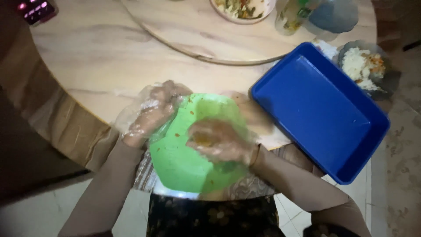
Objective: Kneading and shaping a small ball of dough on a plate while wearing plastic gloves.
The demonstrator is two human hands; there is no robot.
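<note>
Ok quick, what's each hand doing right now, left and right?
Left hand, in a clear plastic glove: gripping the rim of the green plate.
Right hand, also gloved: closed over a small bit of food, pressed onto the plate.

We count two hands, the left hand [151,112] and the right hand [219,141], each in one clear plastic glove, so two gloves. We have one green plate [184,162] and one blue tray [320,109]. There are two dishes with food: one plate of rice [366,66] and one bowl [243,8] at the top edge. We make out one bottle [291,17], perhaps, though it is blurred. One round table [87,57] carries one turntable [197,30].
</note>
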